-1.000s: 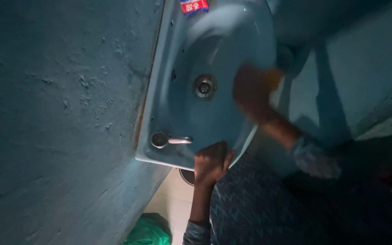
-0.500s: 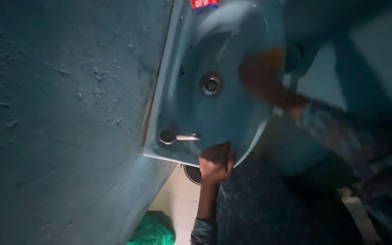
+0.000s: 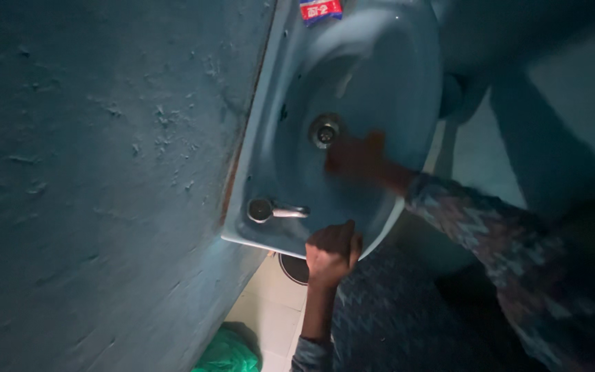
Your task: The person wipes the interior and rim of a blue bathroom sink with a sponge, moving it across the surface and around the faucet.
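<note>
At the near rim of the pale blue ceramic wall basin (image 3: 387, 76), toward six o'clock, the left hand (image 3: 332, 251) has its fingers curled tight over the edge. Just beyond, at nine o'clock in the bowl, sits a chrome lever tap (image 3: 273, 210). Farther in, the right hand (image 3: 356, 157) lies blurred against the bowl just beside the round metal drain (image 3: 325, 131) — whether its fingers are spread or closed cannot be told. Farthest, at twelve o'clock, a small red packet (image 3: 321, 10) rests on the rim.
</note>
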